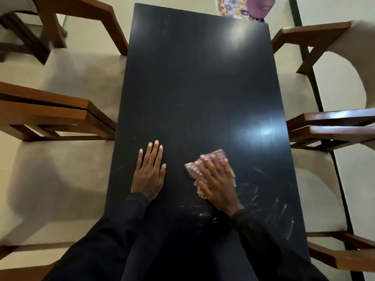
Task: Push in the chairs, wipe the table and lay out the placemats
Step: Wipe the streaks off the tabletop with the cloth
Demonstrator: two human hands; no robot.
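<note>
Head view: chairs [60, 179] drawn up against the table [192, 78]. Your left hand [149, 173] rests flat on it; your right hand [218, 179], fingers straight, presses the checked cloth [217, 154] onto its near end. Wiping looks underway; placemats not yet laid.

This looks like a dining room in a home. A long dark surface [198, 78] has wooden-framed chairs [50, 116] drawn up along both long edges, two to a side, with cream padded seats [60, 175]. A flower-print item [229, 7] shows at the far edge.
</note>
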